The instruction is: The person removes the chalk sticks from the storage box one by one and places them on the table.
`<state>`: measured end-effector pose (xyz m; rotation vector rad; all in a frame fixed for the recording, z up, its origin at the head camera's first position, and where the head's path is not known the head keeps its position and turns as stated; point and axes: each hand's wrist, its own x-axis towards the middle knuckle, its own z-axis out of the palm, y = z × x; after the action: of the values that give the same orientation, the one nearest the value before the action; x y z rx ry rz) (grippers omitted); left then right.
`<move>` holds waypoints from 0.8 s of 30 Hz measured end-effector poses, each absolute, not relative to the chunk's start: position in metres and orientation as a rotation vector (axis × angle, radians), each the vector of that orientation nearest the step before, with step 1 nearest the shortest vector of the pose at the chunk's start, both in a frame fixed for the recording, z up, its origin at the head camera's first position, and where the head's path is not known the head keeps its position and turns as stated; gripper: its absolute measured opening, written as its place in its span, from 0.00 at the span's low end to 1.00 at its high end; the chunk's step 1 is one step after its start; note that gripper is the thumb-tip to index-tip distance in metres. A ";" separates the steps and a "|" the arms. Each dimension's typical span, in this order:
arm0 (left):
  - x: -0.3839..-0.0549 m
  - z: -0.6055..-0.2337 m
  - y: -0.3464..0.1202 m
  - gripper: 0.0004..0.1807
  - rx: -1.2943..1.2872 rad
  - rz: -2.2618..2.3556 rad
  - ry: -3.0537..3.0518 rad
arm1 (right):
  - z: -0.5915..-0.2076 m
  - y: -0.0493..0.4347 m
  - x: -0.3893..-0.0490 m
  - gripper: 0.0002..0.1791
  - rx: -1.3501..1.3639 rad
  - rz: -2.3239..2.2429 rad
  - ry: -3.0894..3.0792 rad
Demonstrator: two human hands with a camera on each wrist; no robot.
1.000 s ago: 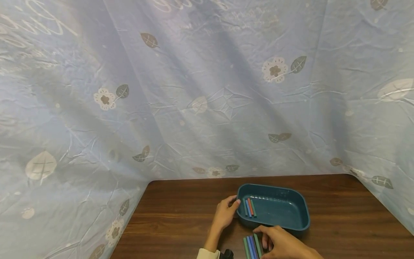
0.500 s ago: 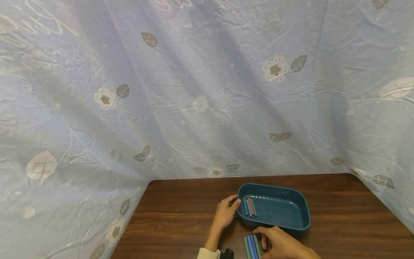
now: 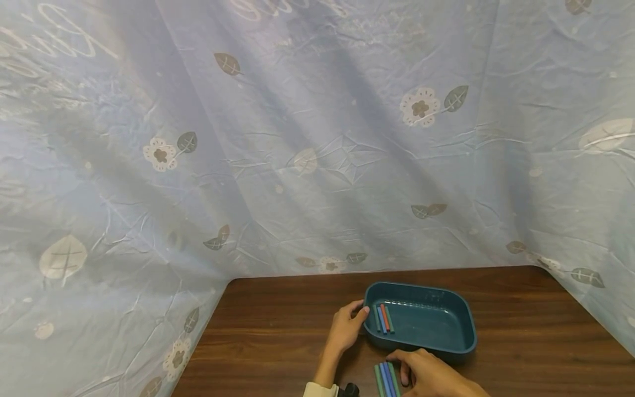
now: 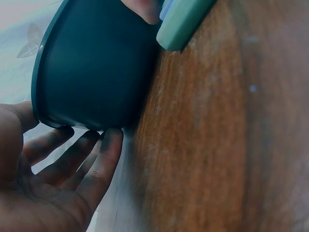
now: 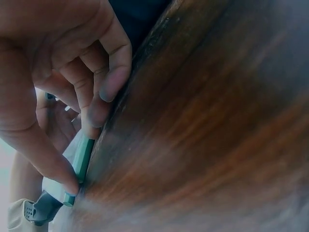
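Note:
My left hand (image 3: 344,327) holds the left end of a dark teal plastic bin (image 3: 469,325), thumb over the rim and fingertips against the outer wall. Inside, by that end, lie several chalk sticks (image 3: 383,318), blue, red and green, side by side. In front of the bin, a row of green and blue chalk sticks (image 3: 385,380) lies on the table, cut off by the head view's lower edge. My right hand (image 3: 430,374) pinches the rightmost green chalk stick (image 5: 84,157) lengthwise, thumb at its near end and fingers at its far end. Dark smudges mark the fingertips.
The brown wood-grain table (image 3: 278,325) reaches back to a pale patterned curtain (image 3: 317,209), which surrounds it at the back and both sides. A black wristband (image 5: 43,209) and cream sleeve are on the left arm.
The rightmost green chalk stick has shifted slightly left, closing the small gap to the blue ones, with my right hand on it. My left hand and the bin stay put.

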<state>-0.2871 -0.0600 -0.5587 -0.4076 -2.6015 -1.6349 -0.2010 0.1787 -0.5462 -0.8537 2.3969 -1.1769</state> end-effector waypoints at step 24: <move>-0.286 -0.557 -0.060 0.24 -0.390 -1.590 -2.616 | -0.528 0.179 -0.198 0.36 -0.894 -1.204 2.358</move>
<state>-0.2857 -0.0602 -0.5570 -0.3901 -2.6160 -1.5901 -0.1981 0.1787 -0.5283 -0.8943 2.3576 -1.2038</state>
